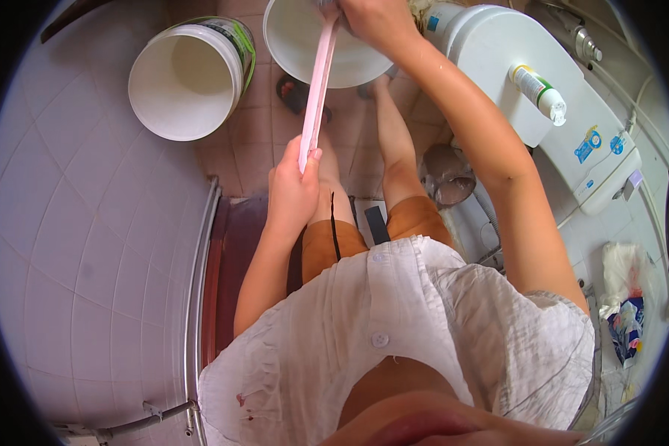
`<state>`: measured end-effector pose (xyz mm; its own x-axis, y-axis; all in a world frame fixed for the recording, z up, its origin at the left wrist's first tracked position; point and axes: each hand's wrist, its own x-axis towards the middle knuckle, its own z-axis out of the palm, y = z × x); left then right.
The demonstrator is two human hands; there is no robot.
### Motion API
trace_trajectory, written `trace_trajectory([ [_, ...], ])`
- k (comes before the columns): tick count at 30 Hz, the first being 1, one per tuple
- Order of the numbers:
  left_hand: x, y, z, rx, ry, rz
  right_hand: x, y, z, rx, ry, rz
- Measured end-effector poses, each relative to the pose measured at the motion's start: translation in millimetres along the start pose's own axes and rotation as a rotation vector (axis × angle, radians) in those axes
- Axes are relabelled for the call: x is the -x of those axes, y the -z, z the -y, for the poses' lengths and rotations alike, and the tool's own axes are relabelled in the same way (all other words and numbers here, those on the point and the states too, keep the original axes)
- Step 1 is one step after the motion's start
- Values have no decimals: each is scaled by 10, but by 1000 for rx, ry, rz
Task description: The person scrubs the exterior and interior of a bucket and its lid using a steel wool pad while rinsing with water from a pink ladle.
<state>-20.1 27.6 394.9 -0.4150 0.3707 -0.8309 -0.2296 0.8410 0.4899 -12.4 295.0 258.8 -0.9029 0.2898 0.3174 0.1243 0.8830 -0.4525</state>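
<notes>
A long, flat pink stick (319,93) slants up across the upper middle, over the rim of a round white bucket (353,70). My left hand (293,189) is closed round its near end, thumb along the top. At the far end my right hand (379,21) is bent in closed against the stick, with something grey beside its fingers. The frame edge cuts off that end, so the kind of tool cannot be told.
Left of it a white bucket (182,85) with a green handle stands near the tiled wall (89,245). On the right is a white toilet (513,44), lid down, with a white-and-green bottle (537,91) lying on top. Plastic packaging (626,320) lies farther right. A metal pipe (195,297) runs along the left wall.
</notes>
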Motion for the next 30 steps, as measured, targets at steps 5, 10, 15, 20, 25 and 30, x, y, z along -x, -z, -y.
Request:
trace_trajectory([
  [5,157,-104,76,-47,-32,3,-297,14,-140,-16,-554,646],
  [10,72,-84,111,58,158,107,394,-500,179,-108,-92,304],
  [15,135,-100,415,159,182,101,492,-605,-779,-11,-445,14],
  [20,102,-40,442,446,290,178,371,-423,-524,-829,-1115,17],
  [25,45,107,453,658,477,230,731,-457,-765,-1526,-1240,-384],
  [30,-17,97,572,554,457,240,452,-142,-227,-831,-803,118],
])
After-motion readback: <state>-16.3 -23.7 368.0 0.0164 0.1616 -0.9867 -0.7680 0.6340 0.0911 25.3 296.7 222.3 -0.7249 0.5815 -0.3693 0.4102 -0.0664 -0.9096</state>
